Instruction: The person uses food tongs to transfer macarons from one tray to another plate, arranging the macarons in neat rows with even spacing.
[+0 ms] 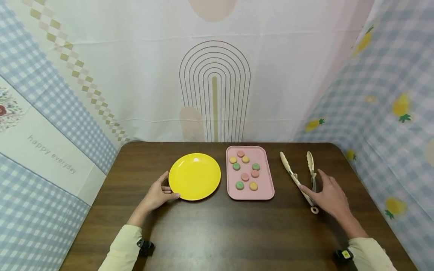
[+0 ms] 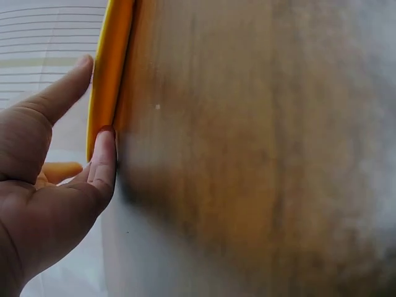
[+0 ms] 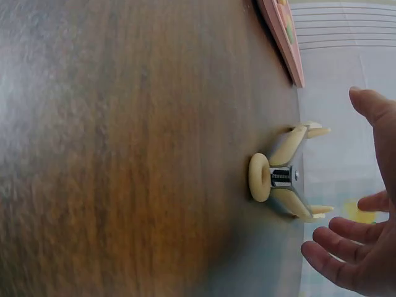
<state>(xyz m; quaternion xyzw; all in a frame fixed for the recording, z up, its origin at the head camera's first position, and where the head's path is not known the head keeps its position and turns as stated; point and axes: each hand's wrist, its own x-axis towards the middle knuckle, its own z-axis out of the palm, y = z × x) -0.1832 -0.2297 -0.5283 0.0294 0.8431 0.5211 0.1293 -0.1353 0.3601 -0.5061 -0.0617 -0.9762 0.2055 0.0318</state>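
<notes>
In the head view a round yellow plate (image 1: 194,176) lies on the left of the table. My left hand (image 1: 158,192) rests at its left edge, thumb and fingers spread along the rim. The left wrist view shows fingertips touching the edge of the plate (image 2: 111,74). On the right lie spread tongs (image 1: 288,167) with cream tips and a ring at the near end. Over them hovers my right hand (image 1: 330,195), thumb and fingers apart; in the right wrist view this hand (image 3: 365,247) holds nothing and seems clear of the tongs (image 3: 288,176).
Between plate and tongs is a pink tray (image 1: 234,194) with several small pink, yellow and green ring-shaped pieces (image 1: 245,177). All stand on a dark brown wooden table (image 1: 237,233). Patterned cloths (image 1: 145,75) hang behind and at both sides.
</notes>
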